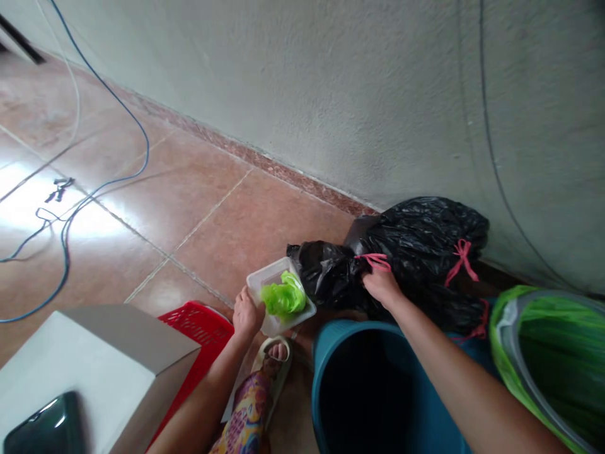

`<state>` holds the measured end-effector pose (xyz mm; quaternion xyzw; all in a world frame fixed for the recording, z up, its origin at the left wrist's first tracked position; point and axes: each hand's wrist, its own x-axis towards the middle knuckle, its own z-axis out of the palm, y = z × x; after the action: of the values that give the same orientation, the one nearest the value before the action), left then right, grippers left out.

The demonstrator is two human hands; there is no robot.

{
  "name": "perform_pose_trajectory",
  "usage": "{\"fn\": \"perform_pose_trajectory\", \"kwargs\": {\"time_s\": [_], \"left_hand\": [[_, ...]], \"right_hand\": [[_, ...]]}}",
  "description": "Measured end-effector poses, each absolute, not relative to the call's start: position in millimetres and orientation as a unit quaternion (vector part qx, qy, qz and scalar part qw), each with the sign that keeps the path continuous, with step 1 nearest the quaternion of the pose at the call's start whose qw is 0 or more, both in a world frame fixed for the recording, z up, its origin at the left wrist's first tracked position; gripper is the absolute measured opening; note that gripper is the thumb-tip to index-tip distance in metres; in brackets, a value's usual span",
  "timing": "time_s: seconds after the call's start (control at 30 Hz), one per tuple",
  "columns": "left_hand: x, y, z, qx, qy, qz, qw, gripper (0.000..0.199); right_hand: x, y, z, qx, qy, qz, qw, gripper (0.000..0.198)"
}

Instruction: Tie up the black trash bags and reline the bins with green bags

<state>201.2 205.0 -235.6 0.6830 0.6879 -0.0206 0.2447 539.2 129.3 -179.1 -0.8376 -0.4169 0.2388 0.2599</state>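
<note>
My left hand (249,313) is closed on the near-left rim of a white plastic tray (265,277), which is tilted above the floor. In the tray lies a bright green, crumpled bundle (283,297) that looks like thin plastic. My right hand (382,285) grips a black garbage bag (326,271) at its gathered neck, beside a pink drawstring (375,260); the fingertips are partly hidden. Behind it, against the wall, is another black garbage bag (430,221) with a pink bow. Below my right forearm stands a blue bin (326,378) with a dark inside.
At the right is a bin with a green liner (510,315). To the left are a red plastic basket (198,321) and a white box (108,372) with a dark phone-like device (47,429) on top. A blue cable (137,132) crosses the tiled floor. My sandaled foot (274,359) is below the tray.
</note>
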Motion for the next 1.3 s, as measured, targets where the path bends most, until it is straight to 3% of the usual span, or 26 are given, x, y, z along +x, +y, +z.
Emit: {"fn": "perform_pose_trajectory", "kwargs": {"time_s": [0.1,0.2,0.3,0.4,0.47,0.53,0.63,0.77,0.9,1.1,1.2,1.3], "left_hand": [[218,195,-220,0.782,0.602,0.029,0.161,0.061],[243,184,-220,0.837,0.507,-0.004,0.206,0.06],[266,181,-234,0.83,0.476,-0.103,0.272,0.073],[275,189,-246,0.799,0.494,-0.175,0.295,0.048],[270,198,-244,0.783,0.512,-0.194,0.296,0.03],[259,208,-230,0.773,0.532,-0.182,0.292,0.029],[236,216,-187,0.742,0.579,-0.056,0.334,0.03],[217,209,-96,0.653,0.515,0.139,0.538,0.023],[227,182,1,0.582,0.383,0.159,0.7,0.015],[261,127,101,0.537,0.248,0.087,0.802,0.016],[278,102,131,0.561,0.232,0.071,0.792,0.022],[295,90,145,0.633,0.265,0.1,0.721,0.029]], "right_hand": [[535,125,-173,-0.843,-0.43,0.254,0.198,0.026],[534,121,-164,-0.824,-0.456,0.257,0.217,0.025],[531,113,-154,-0.83,-0.44,0.236,0.251,0.042],[526,99,-138,-0.859,-0.379,0.216,0.269,0.058],[523,86,-124,-0.865,-0.349,0.215,0.29,0.056],[520,70,-108,-0.868,-0.325,0.209,0.311,0.052],[513,42,-80,-0.859,-0.308,0.225,0.34,0.048],[482,6,-31,-0.834,-0.31,0.28,0.36,0.045],[438,-18,24,-0.797,-0.347,0.305,0.388,0.058],[408,-48,96,-0.72,-0.397,0.274,0.498,0.086],[402,-69,109,-0.642,-0.381,0.357,0.562,0.072],[404,-90,99,-0.624,-0.352,0.389,0.58,0.04]]}}
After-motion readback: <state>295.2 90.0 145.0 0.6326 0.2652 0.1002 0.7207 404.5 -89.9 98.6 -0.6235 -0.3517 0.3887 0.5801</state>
